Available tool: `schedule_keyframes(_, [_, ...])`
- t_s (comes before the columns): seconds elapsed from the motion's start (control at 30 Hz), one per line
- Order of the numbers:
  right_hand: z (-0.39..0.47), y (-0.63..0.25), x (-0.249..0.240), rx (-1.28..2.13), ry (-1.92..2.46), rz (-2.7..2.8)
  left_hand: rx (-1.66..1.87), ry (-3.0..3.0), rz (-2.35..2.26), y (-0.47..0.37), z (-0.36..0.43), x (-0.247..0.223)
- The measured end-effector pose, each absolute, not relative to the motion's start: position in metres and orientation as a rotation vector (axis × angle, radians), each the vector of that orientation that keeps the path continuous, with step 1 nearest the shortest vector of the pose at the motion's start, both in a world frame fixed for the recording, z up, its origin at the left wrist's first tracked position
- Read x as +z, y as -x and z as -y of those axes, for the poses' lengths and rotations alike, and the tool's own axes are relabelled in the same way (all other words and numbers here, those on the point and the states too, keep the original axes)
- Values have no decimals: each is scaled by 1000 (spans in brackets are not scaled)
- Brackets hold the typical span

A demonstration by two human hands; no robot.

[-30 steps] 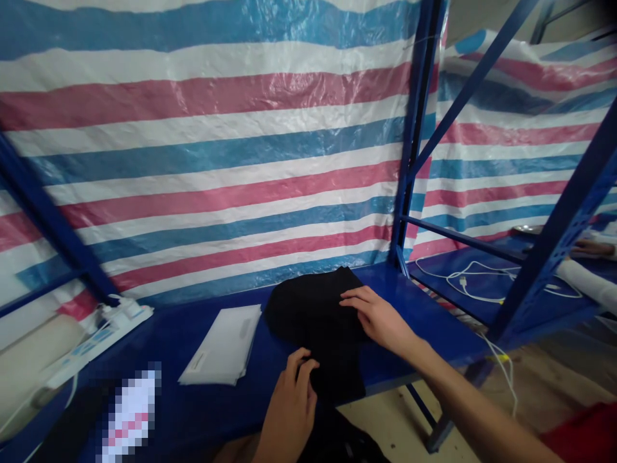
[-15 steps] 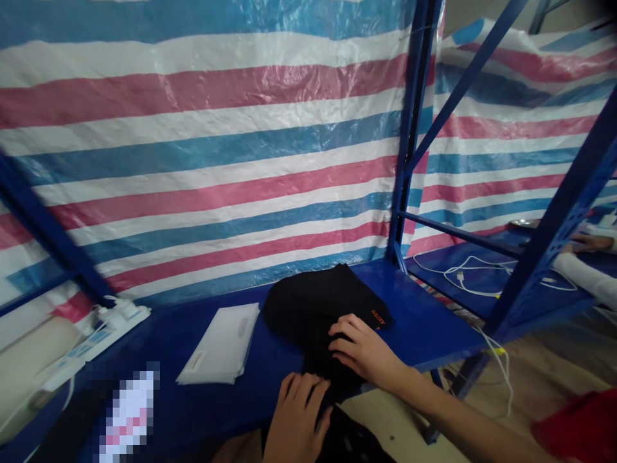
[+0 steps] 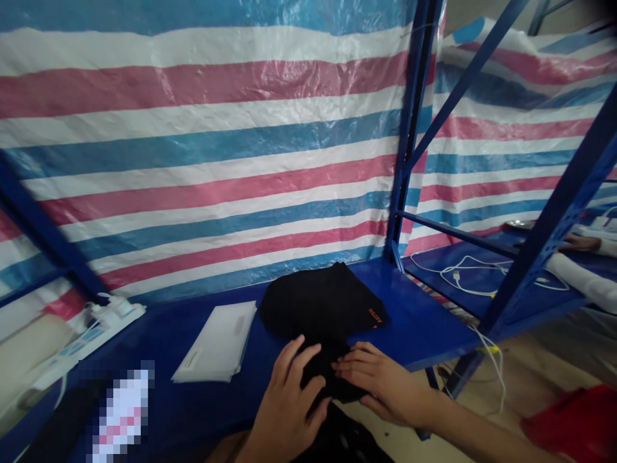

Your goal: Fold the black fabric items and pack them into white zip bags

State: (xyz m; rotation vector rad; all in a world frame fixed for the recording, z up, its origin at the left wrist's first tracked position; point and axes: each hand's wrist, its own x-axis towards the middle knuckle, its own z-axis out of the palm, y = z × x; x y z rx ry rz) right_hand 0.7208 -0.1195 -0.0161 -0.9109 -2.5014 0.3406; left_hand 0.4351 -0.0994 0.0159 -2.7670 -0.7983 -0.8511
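Note:
A black garment point(image 3: 308, 302) with small orange lettering near its right edge lies on the blue table point(image 3: 414, 321); its exact kind cannot be made out. Its lower part is bunched at the table's front edge. My left hand point(image 3: 292, 399) rests on the left side of this bunched part, fingers spread and curved, thumb apart. On the right side, my right hand point(image 3: 385, 382) has its fingers together over the cloth and its thumb low by the near edge, holding it. Cloth beneath both hands is partly hidden.
Left of the garment lies a stack of white plastic bags or sleeves point(image 3: 216, 344). A power strip point(image 3: 91, 337) with plugs sits far left. Blue metal posts point(image 3: 409, 128) frame the table. White cables point(image 3: 467, 273) and another person's sleeve point(image 3: 581, 280) are at the right.
My left hand has moved up and spread its fingers on the cloth. My right hand has come down towards the near edge, its fingers closing together. The garment's lower part is more gathered.

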Motion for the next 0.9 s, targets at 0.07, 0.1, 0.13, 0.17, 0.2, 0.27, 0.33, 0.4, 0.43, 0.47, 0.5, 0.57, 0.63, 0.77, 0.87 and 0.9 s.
schedule_keyframes(0.07, [119, -719, -13, 281, 924, 2487, -783, 2860, 776, -435, 87, 22])
schedule_keyframes(0.1, [118, -718, -11, 234, 937, 2474, -752, 2916, 757, -435, 81, 25])
schedule_keyframes(0.13, [118, -718, -9, 183, 952, 2459, -719, 2969, 737, -434, 74, 28])
schedule_keyframes(0.17, [117, -717, -7, 139, 964, 2445, -681, 3019, 715, -434, 69, 31])
schedule_keyframes(0.2, [117, -717, -6, 106, 969, 2438, -635, 3063, 685, -433, 64, 33])
schedule_keyframes(0.27, [116, -718, -3, 92, 961, 2440, -534, 3117, 640, -432, 59, 36])
schedule_keyframes(0.33, [114, -719, -2, 138, 938, 2452, -458, 3119, 636, -432, 59, 37])
schedule_keyframes(0.4, [111, -720, -1, 209, 911, 2462, -416, 3101, 654, -432, 63, 35])
schedule_keyframes(0.43, [109, -720, 0, 241, 898, 2463, -414, 3098, 660, -432, 65, 34])
schedule_keyframes(0.47, [107, -720, 2, 266, 890, 2461, -422, 3101, 667, -433, 67, 33])
schedule_keyframes(0.5, [105, -719, 4, 282, 884, 2456, -441, 3105, 675, -433, 68, 32])
schedule_keyframes(0.57, [99, -718, 10, 307, 875, 2438, -513, 3106, 703, -433, 68, 33])
schedule_keyframes(0.63, [93, -717, 16, 349, 884, 2415, -607, 3078, 734, -434, 65, 36])
schedule_keyframes(0.77, [80, -719, 21, 441, 979, 2327, -766, 3010, 797, -438, 48, 41])
schedule_keyframes(0.87, [69, -719, 17, 480, 1049, 2258, -777, 3085, 938, -442, 30, 40])
schedule_keyframes(0.9, [65, -718, 15, 498, 1057, 2236, -764, 3110, 996, -444, 24, 39])
